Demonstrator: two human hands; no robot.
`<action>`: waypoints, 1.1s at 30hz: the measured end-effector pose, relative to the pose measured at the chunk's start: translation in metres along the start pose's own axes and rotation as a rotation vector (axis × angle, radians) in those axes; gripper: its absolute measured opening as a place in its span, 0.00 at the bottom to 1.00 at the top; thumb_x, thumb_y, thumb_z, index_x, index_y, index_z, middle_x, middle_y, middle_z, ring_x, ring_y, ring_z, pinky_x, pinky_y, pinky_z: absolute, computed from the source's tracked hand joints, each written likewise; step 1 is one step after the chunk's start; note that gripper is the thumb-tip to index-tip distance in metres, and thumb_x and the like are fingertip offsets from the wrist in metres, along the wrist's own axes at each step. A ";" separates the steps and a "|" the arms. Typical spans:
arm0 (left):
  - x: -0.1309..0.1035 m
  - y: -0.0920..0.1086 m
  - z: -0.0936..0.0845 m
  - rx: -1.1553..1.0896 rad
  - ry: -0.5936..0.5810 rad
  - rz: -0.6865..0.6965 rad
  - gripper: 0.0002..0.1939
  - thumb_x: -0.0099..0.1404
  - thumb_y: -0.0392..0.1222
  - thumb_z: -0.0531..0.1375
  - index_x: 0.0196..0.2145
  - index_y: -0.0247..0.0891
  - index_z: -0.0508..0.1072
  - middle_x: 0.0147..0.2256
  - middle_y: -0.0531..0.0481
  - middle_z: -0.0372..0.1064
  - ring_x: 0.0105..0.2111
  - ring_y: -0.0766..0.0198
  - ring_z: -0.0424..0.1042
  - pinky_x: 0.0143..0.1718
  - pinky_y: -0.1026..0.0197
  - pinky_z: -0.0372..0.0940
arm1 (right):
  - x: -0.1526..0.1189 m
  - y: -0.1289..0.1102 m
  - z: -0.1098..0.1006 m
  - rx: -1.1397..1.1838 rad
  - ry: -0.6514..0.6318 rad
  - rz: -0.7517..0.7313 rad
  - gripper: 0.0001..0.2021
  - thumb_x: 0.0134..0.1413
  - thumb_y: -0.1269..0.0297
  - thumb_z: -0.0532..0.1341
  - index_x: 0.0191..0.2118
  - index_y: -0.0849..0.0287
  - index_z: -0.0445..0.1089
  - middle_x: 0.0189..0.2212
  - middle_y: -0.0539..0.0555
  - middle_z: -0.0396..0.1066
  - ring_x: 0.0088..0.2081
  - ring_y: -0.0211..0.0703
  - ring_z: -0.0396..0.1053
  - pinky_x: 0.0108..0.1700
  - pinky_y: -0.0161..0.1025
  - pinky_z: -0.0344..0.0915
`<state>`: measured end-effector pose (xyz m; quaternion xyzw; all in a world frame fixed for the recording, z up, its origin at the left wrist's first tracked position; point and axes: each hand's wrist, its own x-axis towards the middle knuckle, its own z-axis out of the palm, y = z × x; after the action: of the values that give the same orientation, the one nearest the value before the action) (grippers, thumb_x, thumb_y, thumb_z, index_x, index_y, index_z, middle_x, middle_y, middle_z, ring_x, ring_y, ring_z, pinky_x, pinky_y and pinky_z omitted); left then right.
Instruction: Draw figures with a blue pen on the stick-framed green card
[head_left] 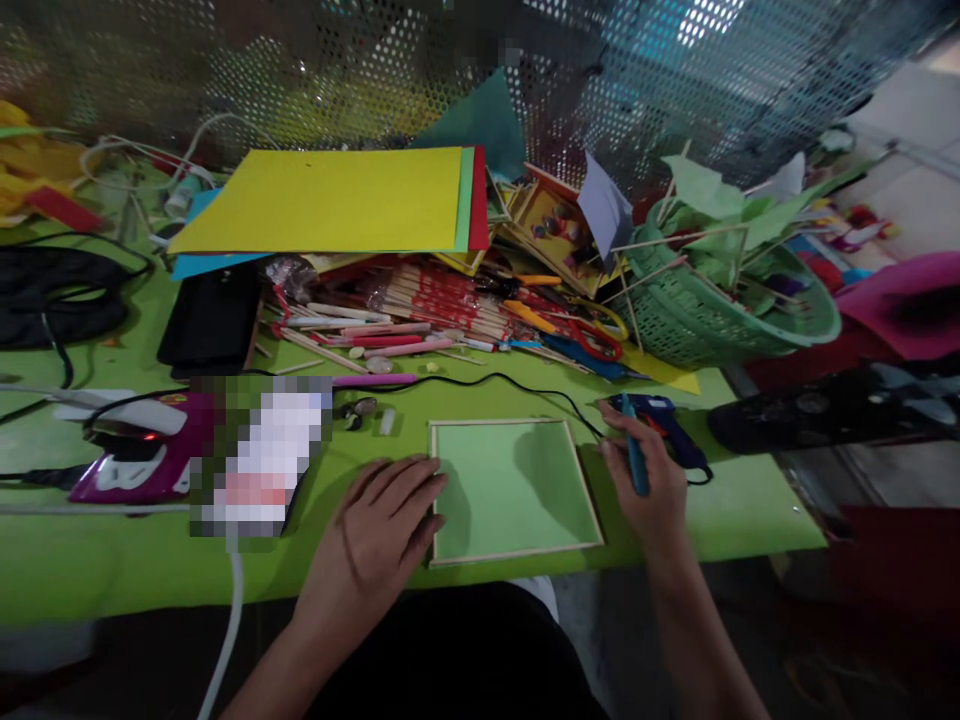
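Observation:
A light green paper sheet (517,490) lies flat near the table's front edge, with thin pale wooden sticks (592,495) along its sides. My left hand (390,515) rests open at the sheet's left edge, fingers stretched out and touching the stick there. To the right of the sheet, my right hand (649,480) is closed around a blue pen (636,450), held tilted with its upper end pointing away from me. Just beyond that hand lies a dark blue glue gun (675,425), partly hidden by the fingers.
A phone (270,455) and a purple power strip (154,450) with cords lie at left. Behind are stacked coloured papers (322,200), bundled sticks, pens, orange scissors (592,340) and a green basket (667,310) of scraps. A dark bottle-like object (810,410) lies at right.

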<state>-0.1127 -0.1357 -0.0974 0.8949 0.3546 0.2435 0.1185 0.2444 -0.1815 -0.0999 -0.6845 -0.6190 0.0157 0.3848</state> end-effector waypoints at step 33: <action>0.001 0.009 -0.002 -0.059 0.002 -0.037 0.18 0.72 0.44 0.61 0.57 0.40 0.72 0.61 0.45 0.72 0.59 0.54 0.71 0.65 0.42 0.58 | 0.005 -0.003 0.009 0.092 -0.132 -0.049 0.19 0.65 0.59 0.63 0.60 0.50 0.69 0.59 0.58 0.74 0.52 0.54 0.78 0.58 0.56 0.71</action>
<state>-0.1078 -0.1415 -0.0914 0.8841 0.3639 0.2527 0.1488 0.2389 -0.1724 -0.1024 -0.6485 -0.6581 0.0798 0.3742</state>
